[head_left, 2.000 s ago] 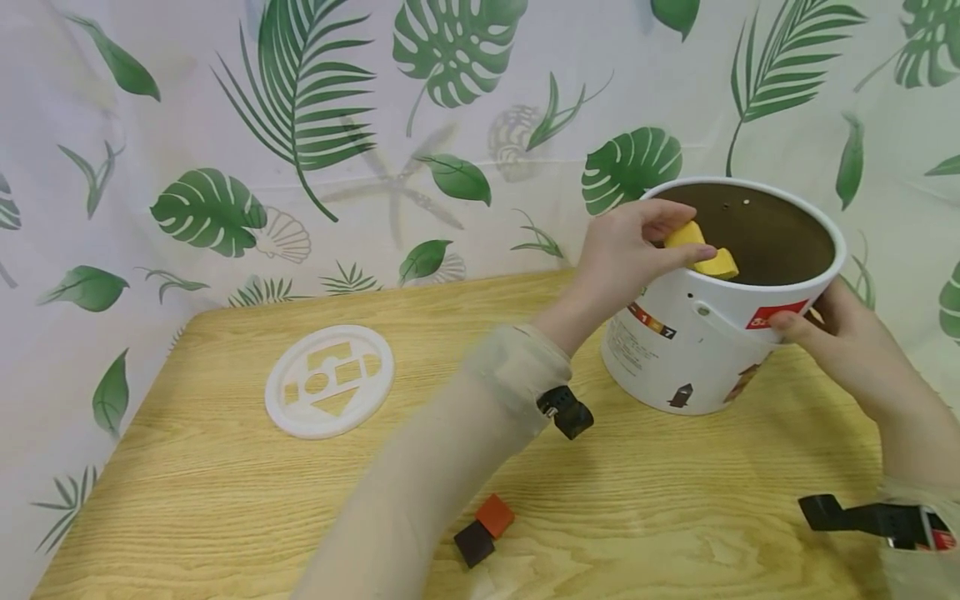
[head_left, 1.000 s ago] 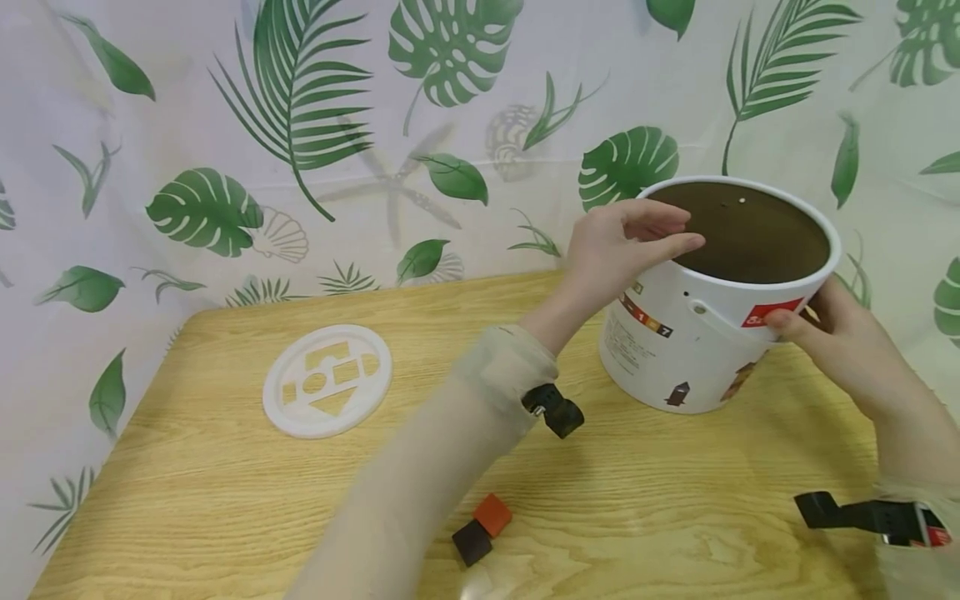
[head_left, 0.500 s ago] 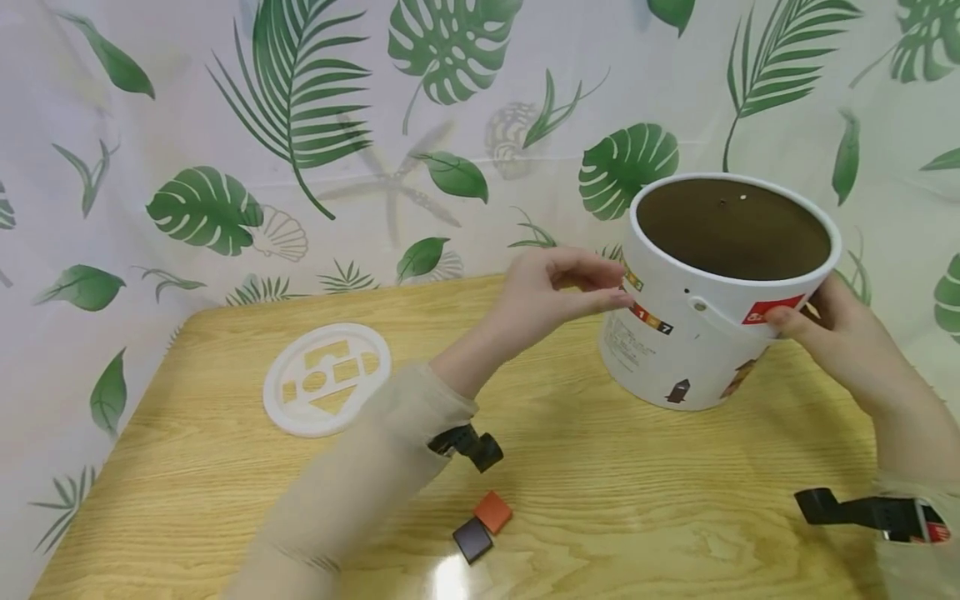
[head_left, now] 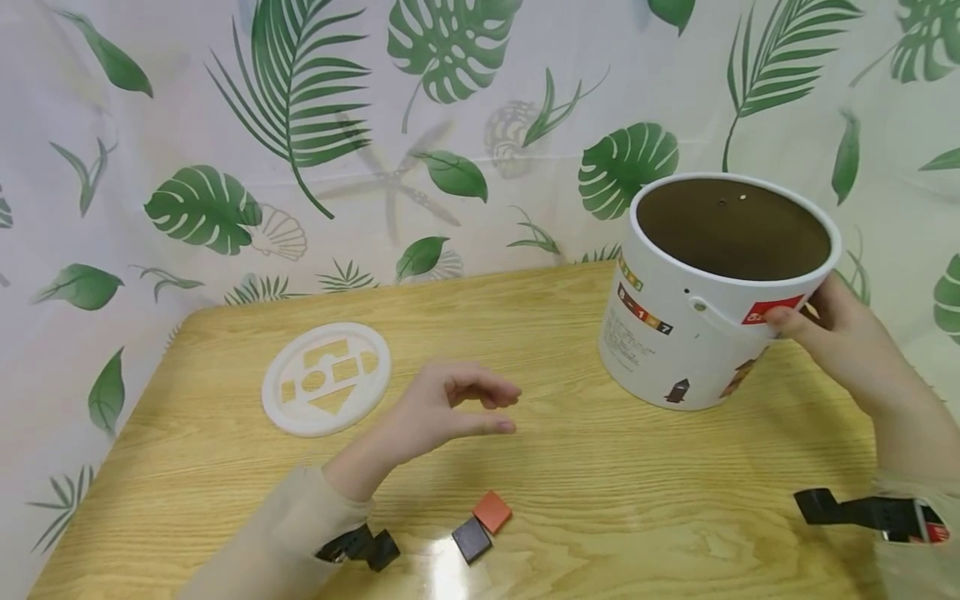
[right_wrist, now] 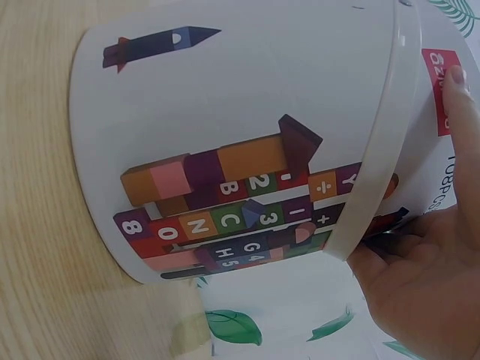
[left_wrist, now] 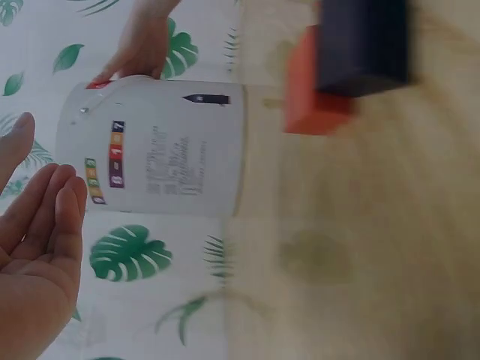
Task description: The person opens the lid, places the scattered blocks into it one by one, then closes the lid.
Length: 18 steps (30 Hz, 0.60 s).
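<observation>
My left hand (head_left: 442, 408) hovers over the middle of the table, thumb and fingers apart with nothing between them. Just below it in the head view lie an orange-red block (head_left: 492, 510) and a dark block (head_left: 472, 540), corner to corner. The left wrist view shows these blocks blurred at its top. At the right rear stands a white toy-block bucket (head_left: 637, 350) with printed letters and buildings. My right hand (head_left: 855, 342) grips its right side below the rim, thumb on the red label (right_wrist: 442, 97) and fingers round behind. The bucket's floor is hidden from view.
A white round plate with cut-out shapes (head_left: 279, 408) lies on the left of the wooden table (head_left: 202, 467). A leaf-print cloth (head_left: 420, 208) hangs behind the table's back edge and along its left side.
My left hand has released a yellow block into the bucket, then moved out, left and down towards the two small blocks. My right hand stays on the bucket.
</observation>
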Each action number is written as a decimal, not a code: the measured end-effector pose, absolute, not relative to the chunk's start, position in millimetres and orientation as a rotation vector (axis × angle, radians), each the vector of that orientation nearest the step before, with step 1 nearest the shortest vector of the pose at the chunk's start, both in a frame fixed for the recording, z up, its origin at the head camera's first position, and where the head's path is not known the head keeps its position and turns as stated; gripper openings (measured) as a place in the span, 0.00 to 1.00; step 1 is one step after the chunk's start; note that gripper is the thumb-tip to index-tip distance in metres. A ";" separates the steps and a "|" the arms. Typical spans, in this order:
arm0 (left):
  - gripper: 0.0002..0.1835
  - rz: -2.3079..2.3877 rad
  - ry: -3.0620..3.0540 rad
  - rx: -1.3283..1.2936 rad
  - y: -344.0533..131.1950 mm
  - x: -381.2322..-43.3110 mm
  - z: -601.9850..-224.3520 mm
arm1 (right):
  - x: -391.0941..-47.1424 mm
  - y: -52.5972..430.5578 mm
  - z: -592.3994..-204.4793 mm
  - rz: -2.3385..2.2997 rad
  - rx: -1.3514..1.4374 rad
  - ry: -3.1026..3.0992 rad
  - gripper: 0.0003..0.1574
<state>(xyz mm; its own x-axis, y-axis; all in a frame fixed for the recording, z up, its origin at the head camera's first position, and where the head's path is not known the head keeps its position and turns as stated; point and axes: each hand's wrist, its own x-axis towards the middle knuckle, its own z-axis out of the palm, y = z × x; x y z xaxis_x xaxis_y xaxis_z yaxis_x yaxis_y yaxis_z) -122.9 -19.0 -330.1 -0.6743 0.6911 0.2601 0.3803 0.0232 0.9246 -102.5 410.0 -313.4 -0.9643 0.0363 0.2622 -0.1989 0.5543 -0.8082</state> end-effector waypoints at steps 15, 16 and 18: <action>0.24 1.539 2.014 1.126 -59.1 -102.3 -372.9 | -103.9 408.9 -313.7 1.373 0.187 -2.520 0.43; 0.24 1.527 2.013 1.131 -60.0 -102.3 -374.2 | -103.7 408.7 -313.5 1.369 0.189 -2.520 0.43; 0.26 1.495 2.019 1.135 -61.4 -102.7 -376.9 | -103.8 408.2 -313.6 1.370 0.203 -2.517 0.43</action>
<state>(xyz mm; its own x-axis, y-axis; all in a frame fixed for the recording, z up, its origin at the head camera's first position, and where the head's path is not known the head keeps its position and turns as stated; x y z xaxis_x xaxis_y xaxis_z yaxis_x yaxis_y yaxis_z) -102.7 -61.4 -376.9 -0.6002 0.7846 0.1552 0.3777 0.1070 0.9197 -103.8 408.2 -313.6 -0.9543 0.0049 0.2988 -0.2484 0.5432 -0.8020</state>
